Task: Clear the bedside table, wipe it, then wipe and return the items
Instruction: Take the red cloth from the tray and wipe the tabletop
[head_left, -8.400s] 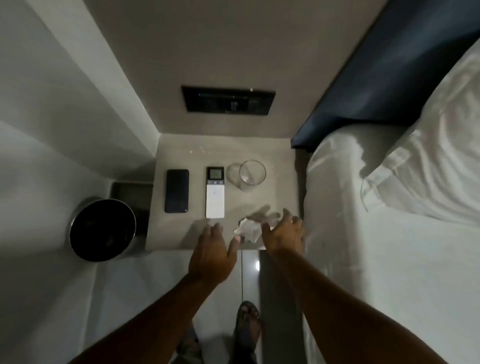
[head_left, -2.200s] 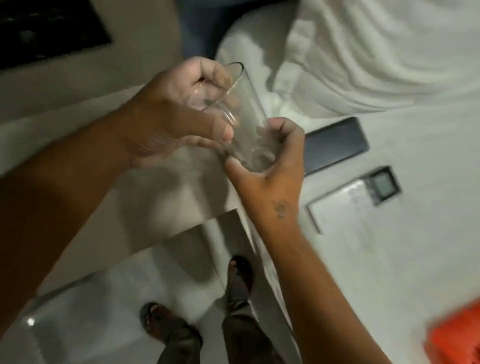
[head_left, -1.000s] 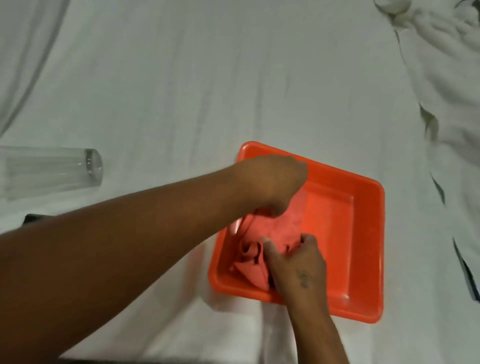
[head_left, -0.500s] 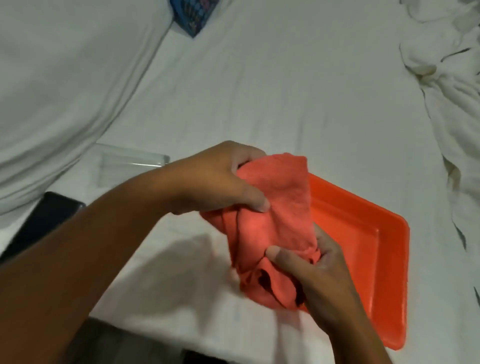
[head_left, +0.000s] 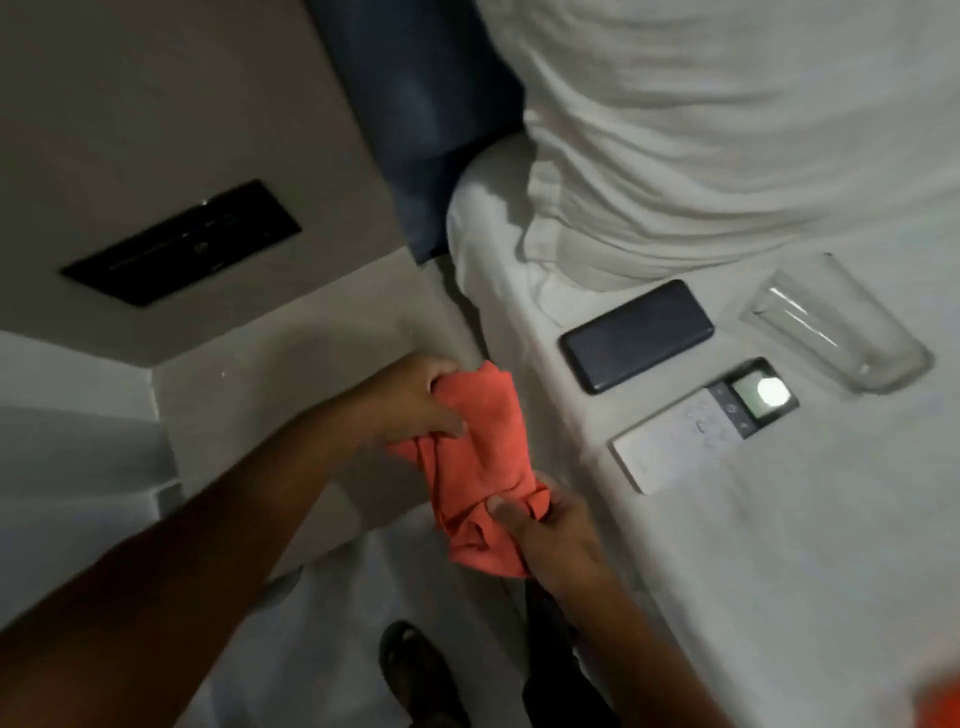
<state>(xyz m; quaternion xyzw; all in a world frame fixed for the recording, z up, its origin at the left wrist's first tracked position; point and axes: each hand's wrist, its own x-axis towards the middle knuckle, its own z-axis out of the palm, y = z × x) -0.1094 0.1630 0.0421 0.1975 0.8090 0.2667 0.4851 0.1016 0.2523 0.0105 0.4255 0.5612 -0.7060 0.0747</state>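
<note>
Both hands have carried the cloth (head_left: 480, 462) away from the orange tray and over to the bedside table (head_left: 291, 374), which fills the frame from 9 to the centre. Left hand (head_left: 410, 405) is closed around the cloth's upper end; right hand (head_left: 545, 530) pinches its lower end between thumb and fingers, so the cloth stretches between them, long axis running 12 to 5, above the table's right front corner.

The tabletop is bare, with free room from the hands toward 10 up to the wall. Its right edge meets the bed (head_left: 779, 571) at 12 to 1 of the hands.

On the sheet lie three items, well apart from the cloth. A dark phone (head_left: 636, 335) lies at 2, long axis 8 to 2. Just below it a white remote (head_left: 696, 431) lies parallel, its screen end toward 2. A clear glass (head_left: 836, 325) lies on its side at 2 to 3, near the remote's screen.

A dark panel (head_left: 182, 244) sits in the beige wall at 10. A blue headboard (head_left: 415, 114) stands at 12, a white pillow (head_left: 727, 130) at 1. One sandalled foot (head_left: 415, 670) stands on the pale floor at 6.
</note>
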